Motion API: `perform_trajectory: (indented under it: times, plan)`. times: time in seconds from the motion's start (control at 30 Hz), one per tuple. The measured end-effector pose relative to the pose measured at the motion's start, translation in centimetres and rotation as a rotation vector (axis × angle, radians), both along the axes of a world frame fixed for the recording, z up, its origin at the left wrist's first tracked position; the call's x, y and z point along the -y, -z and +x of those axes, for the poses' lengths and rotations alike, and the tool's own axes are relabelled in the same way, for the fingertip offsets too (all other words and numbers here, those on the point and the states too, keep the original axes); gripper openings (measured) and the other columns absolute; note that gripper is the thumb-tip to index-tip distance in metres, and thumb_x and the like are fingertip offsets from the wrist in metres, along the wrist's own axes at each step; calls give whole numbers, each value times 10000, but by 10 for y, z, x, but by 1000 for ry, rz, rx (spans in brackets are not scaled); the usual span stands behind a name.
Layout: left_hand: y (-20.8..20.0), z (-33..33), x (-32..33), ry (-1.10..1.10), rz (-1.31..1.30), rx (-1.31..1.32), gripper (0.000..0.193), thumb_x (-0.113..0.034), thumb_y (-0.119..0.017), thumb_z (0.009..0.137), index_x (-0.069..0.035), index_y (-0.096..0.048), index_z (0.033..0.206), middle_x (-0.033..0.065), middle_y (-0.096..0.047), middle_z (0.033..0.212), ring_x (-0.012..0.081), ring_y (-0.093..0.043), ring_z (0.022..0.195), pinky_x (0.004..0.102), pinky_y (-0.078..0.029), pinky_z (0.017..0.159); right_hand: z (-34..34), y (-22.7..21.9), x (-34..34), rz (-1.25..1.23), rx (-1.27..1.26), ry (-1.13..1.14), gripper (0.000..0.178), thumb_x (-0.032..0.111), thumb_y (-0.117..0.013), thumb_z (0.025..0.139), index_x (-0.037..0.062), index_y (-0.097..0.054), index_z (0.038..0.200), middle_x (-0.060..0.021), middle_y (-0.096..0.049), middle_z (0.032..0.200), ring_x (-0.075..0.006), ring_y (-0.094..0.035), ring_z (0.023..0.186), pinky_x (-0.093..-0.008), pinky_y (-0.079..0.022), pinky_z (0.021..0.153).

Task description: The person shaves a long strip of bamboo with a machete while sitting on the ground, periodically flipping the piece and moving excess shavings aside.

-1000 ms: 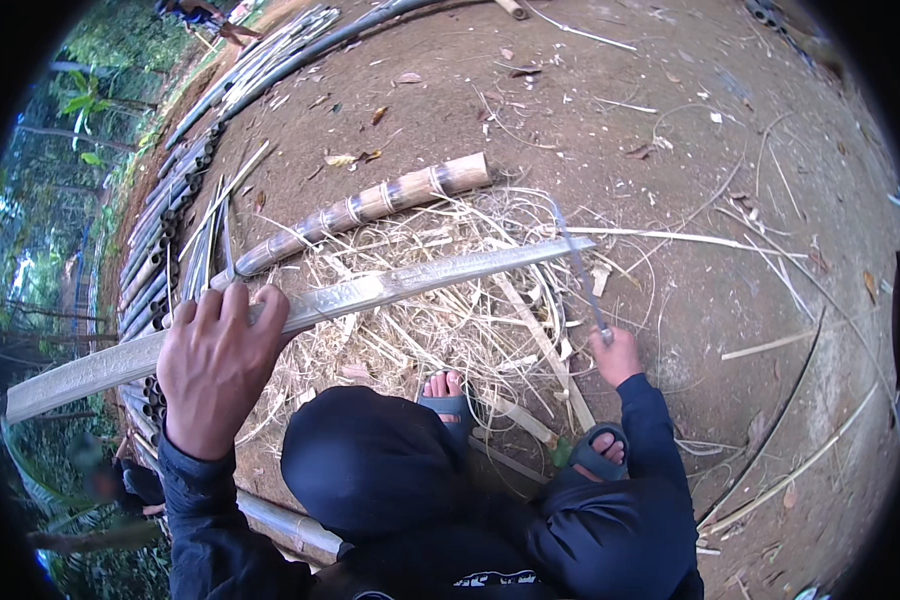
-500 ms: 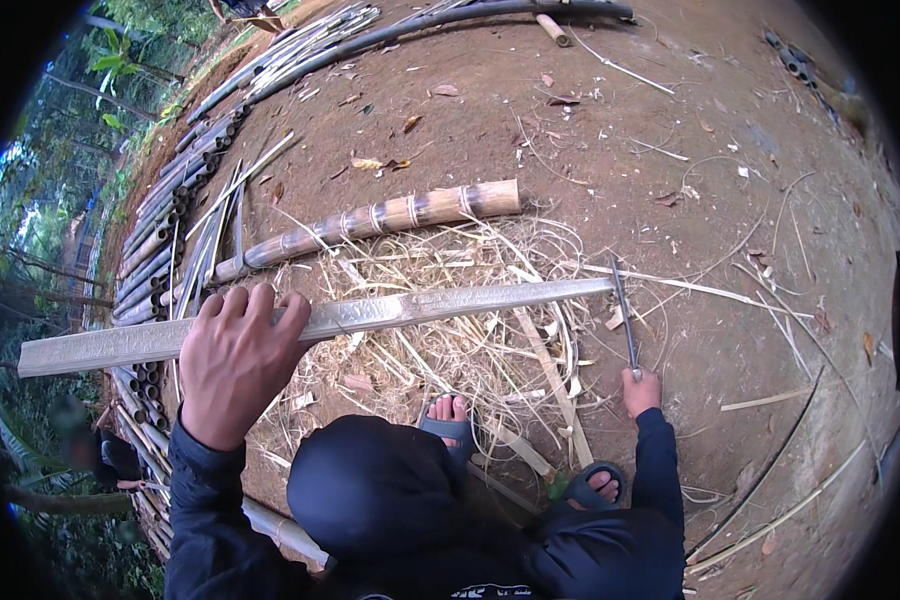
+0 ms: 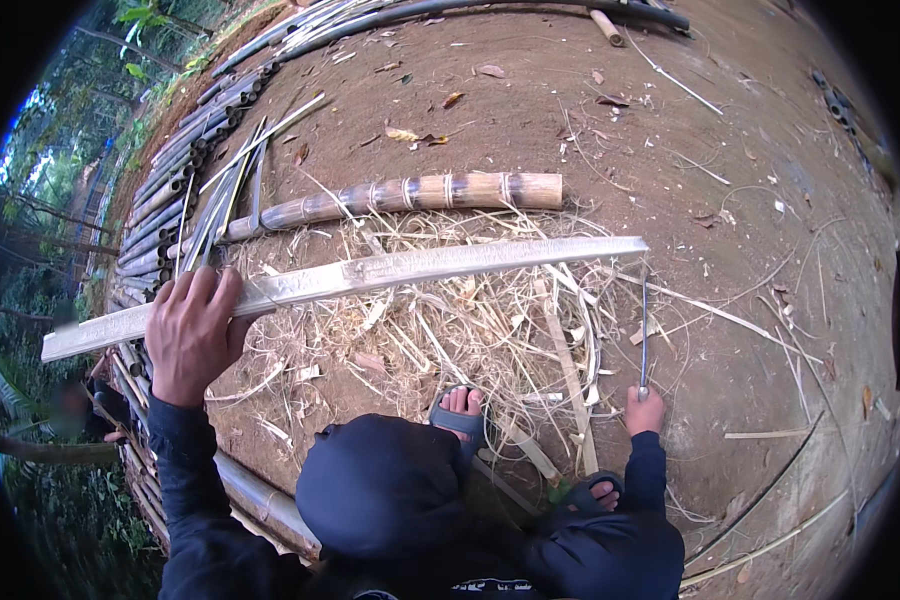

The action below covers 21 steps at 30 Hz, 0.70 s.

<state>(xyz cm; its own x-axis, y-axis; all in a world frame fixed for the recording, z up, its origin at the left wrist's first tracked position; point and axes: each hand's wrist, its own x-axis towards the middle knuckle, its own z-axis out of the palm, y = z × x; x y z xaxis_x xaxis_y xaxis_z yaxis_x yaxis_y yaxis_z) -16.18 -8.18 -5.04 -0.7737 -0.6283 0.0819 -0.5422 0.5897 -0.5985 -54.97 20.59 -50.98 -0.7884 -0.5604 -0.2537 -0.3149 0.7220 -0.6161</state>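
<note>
A long pale split bamboo slat (image 3: pixel 440 262) stretches across the view, tilted with its right end farther off. My left hand (image 3: pixel 192 330) is closed around it near its left end, fingers over the top. My right hand (image 3: pixel 645 412) grips the handle of a long knife (image 3: pixel 644 335), its thin blade seen edge-on and pointing away from me. The knife's tip is close below the slat's right end; a small gap seems to lie between them. Under the slat, a heap of bamboo shavings (image 3: pixel 430 330) covers the ground by my sandalled feet.
Beyond the slat lies a thick bamboo pole (image 3: pixel 420 192). Stacked bamboo poles (image 3: pixel 160 225) line the left side, with a dark long pole (image 3: pixel 470 10) at the far edge. Loose strips (image 3: pixel 755 530) lie at the right. Another person is partly visible at the far left.
The slat's right end has lifted away from the knife blade, which it met before. The blade has swung from leaning left to nearly straight ahead. The whole view has shifted slightly.
</note>
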Motion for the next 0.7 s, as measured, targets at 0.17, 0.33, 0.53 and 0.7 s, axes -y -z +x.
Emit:
perform_trajectory:
  times: [0.17, 0.33, 0.53, 0.7]
  plan:
    - [53, 68, 27, -273, 148, -363, 293, -353, -630, 903, -66, -576, 919, 123, -573, 716, 333, -585, 626, 430, -423, 558, 8, -10, 4, 1, -71, -3, 274, 273, -617, 850, 2, -650, 827, -220, -635, 722, -390, -632, 681, -470, -477, 641]
    - [166, 128, 22, -725, 376, -777, 458, -440, -471, 997, -15, -618, 911, 167, -554, 592, 322, -534, 527, 423, -403, 534, 9, -6, 5, 37, -111, -33, 286, 284, -620, 856, 1, -637, 815, -217, -633, 719, -397, -629, 682, -480, -476, 649]
    - [272, 161, -2, -1108, 533, -1078, 625, -539, -444, 981, 35, -610, 797, 125, -545, 577, 211, -566, 556, 388, -438, 550, 14, -14, 10, 78, -115, -32, 310, 295, -620, 860, -2, -602, 774, -209, -615, 691, -405, -615, 662, -496, -461, 634]
    - [287, 150, -16, -1357, 758, -1280, 591, -565, -461, 965, -45, -570, 707, 23, -508, 553, 108, -464, 396, 279, -361, 390, 16, -9, 8, 120, -217, -32, 326, 309, -611, 864, -6, -587, 782, -217, -608, 688, -428, -602, 662, -516, -444, 626]
